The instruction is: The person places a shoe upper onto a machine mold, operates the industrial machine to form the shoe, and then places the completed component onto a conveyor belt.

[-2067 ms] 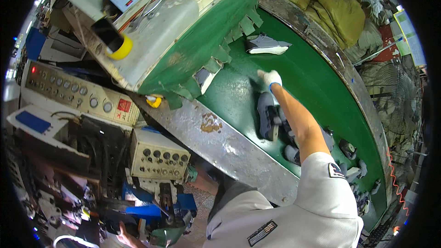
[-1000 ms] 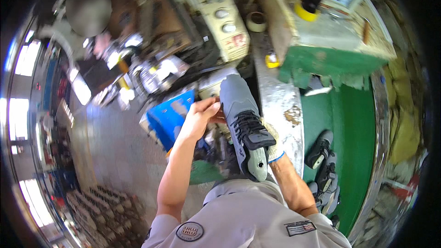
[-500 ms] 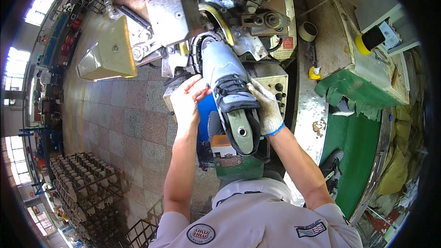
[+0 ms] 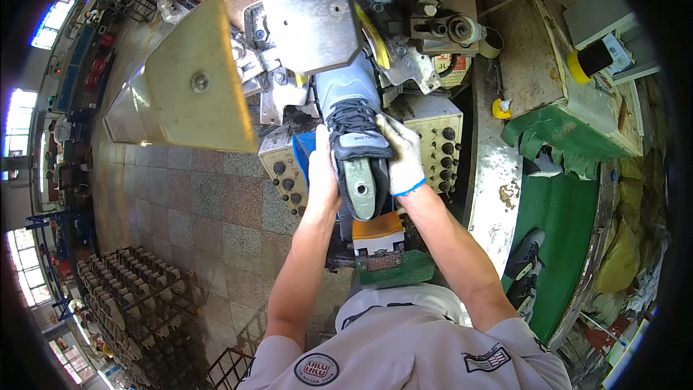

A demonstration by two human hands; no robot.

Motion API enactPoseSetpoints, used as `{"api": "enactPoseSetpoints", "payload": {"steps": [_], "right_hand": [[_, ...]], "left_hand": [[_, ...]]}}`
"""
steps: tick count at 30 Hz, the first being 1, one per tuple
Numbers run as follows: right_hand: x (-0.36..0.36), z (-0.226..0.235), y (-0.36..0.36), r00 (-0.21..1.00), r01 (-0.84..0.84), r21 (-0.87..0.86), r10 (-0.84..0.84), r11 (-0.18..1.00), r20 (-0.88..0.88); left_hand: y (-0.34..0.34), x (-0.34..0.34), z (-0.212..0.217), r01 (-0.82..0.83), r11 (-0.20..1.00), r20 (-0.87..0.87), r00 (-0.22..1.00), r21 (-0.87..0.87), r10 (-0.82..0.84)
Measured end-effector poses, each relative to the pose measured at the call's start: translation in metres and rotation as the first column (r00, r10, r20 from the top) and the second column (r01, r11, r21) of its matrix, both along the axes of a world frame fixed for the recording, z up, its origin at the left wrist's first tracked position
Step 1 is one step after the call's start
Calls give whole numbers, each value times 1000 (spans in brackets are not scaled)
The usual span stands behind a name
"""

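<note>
Between my hands is a grey shoe upper (image 4: 351, 94) with black laces, pulled over a green shoe last (image 4: 360, 202) with a round hole in its heel end. Its toe points away from me into a lasting machine (image 4: 310, 11), and a metal plate hides the tip. My bare left hand (image 4: 323, 170) lies along the left side of the upper near the heel, fingers closed against it. On the opposite side my right hand (image 4: 402, 155), in a white glove with a blue cuff, grips the collar. A curved yellow band (image 4: 377, 37) sits right of the toe.
A cream machine cover (image 4: 180, 79) juts out at the left. Knobbed control boxes (image 4: 440, 148) flank the shoe, with an orange pad (image 4: 377, 226) below. A rack of lasts (image 4: 133, 296) stands lower left. Two shoes (image 4: 525, 267) lie on a green surface at right.
My left hand has gone from fingertips at the upper's edge to a flat hold on its side. The machine's plate now covers the toe, and the cream cover looms larger.
</note>
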State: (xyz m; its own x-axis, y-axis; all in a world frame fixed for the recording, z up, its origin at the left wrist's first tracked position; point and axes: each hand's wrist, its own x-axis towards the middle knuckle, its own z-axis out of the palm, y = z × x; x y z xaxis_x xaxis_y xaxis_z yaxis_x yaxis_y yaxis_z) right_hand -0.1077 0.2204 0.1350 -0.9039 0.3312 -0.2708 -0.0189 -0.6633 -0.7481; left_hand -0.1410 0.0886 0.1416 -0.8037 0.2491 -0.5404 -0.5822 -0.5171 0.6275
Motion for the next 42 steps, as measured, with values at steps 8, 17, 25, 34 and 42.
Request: {"api": "enactPoseSetpoints", "payload": {"steps": [8, 17, 25, 34, 42], "right_hand": [[-3, -27, 0, 997, 62, 58, -64, 996, 46], [-14, -47, -8, 994, 107, 171, -108, 979, 1], [97, -22, 67, 993, 74, 293, -43, 953, -111], [202, 8, 91, 965, 153, 352, -216, 923, 147], [192, 38, 66, 984, 23, 332, -81, 943, 161]], "left_hand": [[4, -5, -17, 46, 996, -127, 990, -73, -55], [-9, -18, -47, 63, 979, -335, 934, -195, -127], [-72, 102, -137, -10, 423, -196, 896, -906, -398], [-80, 154, -227, -26, 431, -218, 889, -902, -402], [-145, 164, -41, -19, 594, -238, 926, -804, -292]]}}
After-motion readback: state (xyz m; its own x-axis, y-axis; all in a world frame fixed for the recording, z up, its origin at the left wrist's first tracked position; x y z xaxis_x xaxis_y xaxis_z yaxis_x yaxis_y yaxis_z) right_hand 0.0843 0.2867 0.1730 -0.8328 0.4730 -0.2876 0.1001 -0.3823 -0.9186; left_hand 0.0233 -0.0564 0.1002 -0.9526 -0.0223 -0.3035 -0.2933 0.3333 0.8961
